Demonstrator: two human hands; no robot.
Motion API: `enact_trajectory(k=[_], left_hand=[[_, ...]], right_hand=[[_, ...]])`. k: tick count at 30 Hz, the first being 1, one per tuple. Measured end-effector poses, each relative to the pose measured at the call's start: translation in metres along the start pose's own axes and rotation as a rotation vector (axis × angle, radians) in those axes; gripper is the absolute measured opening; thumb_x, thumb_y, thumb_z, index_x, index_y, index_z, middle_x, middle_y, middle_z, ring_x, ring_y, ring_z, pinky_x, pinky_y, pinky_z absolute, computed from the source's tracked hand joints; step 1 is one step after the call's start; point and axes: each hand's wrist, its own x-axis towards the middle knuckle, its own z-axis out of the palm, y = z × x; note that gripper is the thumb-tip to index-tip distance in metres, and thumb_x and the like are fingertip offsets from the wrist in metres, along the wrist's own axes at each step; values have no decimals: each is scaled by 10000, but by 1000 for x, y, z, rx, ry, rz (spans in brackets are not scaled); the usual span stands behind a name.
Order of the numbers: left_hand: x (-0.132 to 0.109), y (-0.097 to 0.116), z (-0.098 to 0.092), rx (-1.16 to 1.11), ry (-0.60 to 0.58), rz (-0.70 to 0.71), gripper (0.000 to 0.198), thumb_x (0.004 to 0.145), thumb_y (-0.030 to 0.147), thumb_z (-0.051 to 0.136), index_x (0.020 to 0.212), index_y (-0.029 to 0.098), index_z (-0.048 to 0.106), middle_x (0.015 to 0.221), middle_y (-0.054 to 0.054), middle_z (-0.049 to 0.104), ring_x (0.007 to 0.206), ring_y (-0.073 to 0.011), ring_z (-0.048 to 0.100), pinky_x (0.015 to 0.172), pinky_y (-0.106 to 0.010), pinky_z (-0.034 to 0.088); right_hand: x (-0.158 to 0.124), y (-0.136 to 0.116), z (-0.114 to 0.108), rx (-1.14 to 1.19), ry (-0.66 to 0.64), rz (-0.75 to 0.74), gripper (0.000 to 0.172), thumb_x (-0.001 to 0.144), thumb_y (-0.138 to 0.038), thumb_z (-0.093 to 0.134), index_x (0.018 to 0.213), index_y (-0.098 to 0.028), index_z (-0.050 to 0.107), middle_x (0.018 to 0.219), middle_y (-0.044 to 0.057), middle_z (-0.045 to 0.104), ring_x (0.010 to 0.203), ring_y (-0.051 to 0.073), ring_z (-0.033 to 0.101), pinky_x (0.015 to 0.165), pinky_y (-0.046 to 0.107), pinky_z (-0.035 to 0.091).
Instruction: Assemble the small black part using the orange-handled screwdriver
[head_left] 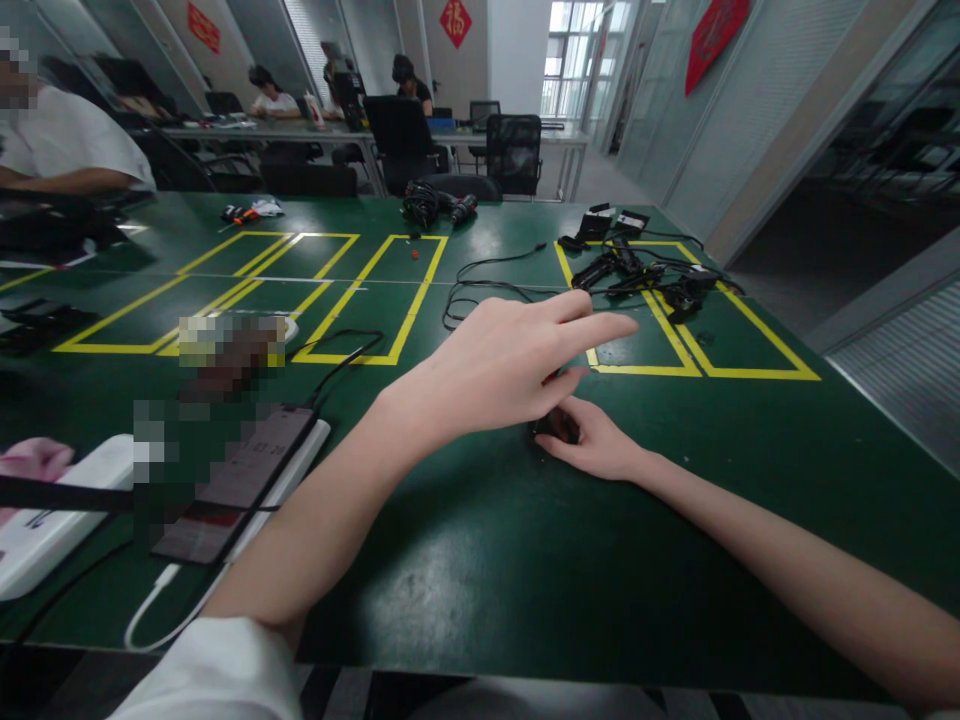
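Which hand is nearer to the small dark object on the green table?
Right. The right hand rests on the table, fingers pinching the small dark object; the left hand hovers just above it, index finger extended.

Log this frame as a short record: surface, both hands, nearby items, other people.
surface: green table with yellow tape boxes
left: left hand raised over the table, index finger extended, holding nothing
right: right hand resting on the table, fingertips at a small dark object; grip unclear
far side: black cables and devices in a tangle
near left: phone lying on a white pad
others: person seated at the left edge
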Motion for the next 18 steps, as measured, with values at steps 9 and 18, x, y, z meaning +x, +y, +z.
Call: enact_trajectory(k=[9, 18], left_hand=[[0, 0, 0, -12, 26, 12, 481, 893, 155, 503, 1363, 237, 557, 1237, -81, 611, 899, -172, 642, 721, -273, 493], [0, 0, 0, -21, 27, -4, 482, 902, 210, 505, 1381, 249, 548, 1215, -73, 627, 869, -169, 642, 693, -261, 478]], right_hand=[[-1, 0, 1, -3, 5, 6, 190, 863, -316, 683, 986, -222, 573, 716, -35, 550, 615, 151, 516, 586, 281, 392], [-1, 3, 2, -24, 4, 6, 182, 870, -336, 677, 954, -219, 565, 703, -34, 554, 609, 152, 519, 580, 279, 395]])
